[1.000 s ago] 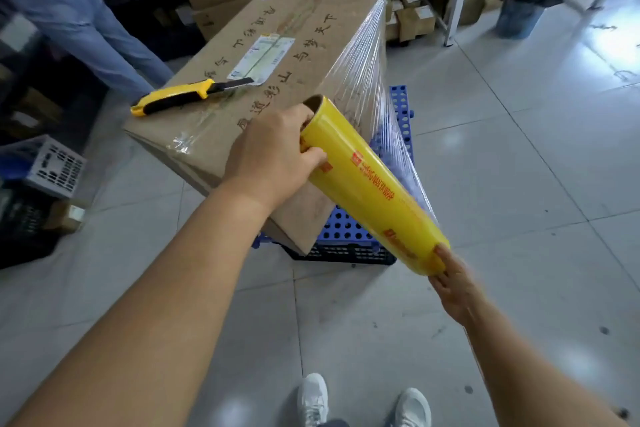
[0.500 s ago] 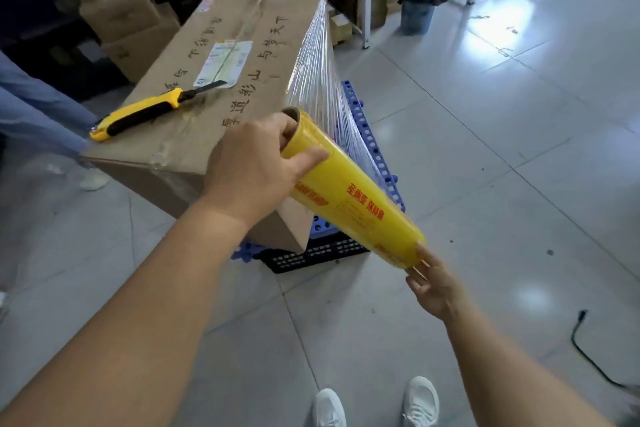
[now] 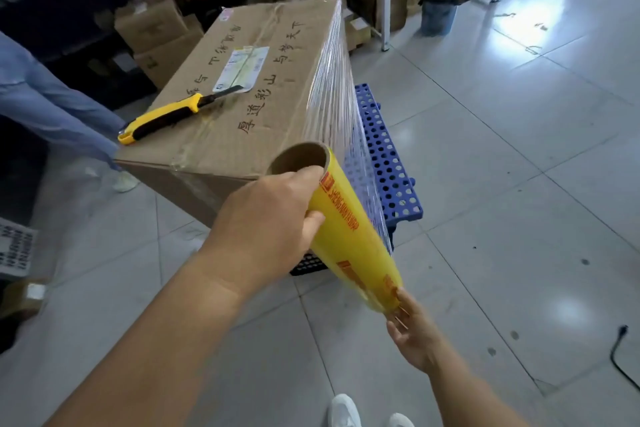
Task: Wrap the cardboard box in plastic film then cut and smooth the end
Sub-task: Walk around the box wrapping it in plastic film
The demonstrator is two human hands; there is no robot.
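Note:
A large cardboard box [image 3: 242,97] with black handwriting and a shipping label stands on a blue perforated pallet [image 3: 384,163]. A yellow and black utility knife [image 3: 166,116] lies on the box's top. My left hand [image 3: 266,229] grips the upper end of a yellow roll of plastic film [image 3: 349,239]. My right hand [image 3: 412,333] holds the roll's lower end with its fingers at the core. A taut sheet of clear film [image 3: 337,121] runs from the roll to the box's right side face.
Another person's blue-trousered legs [image 3: 52,104] stand left of the box. Shelves with cartons [image 3: 156,28] line the back. A dark bin [image 3: 441,2] sits at the back right, and a black cable [image 3: 620,354] lies on the tiled floor at the right. My white shoes [image 3: 363,412] show below.
I have stepped round the box's near right corner; the roll has swung more upright and nearer, with more film stretched along the box's right side. Both hands keep hold of the roll.

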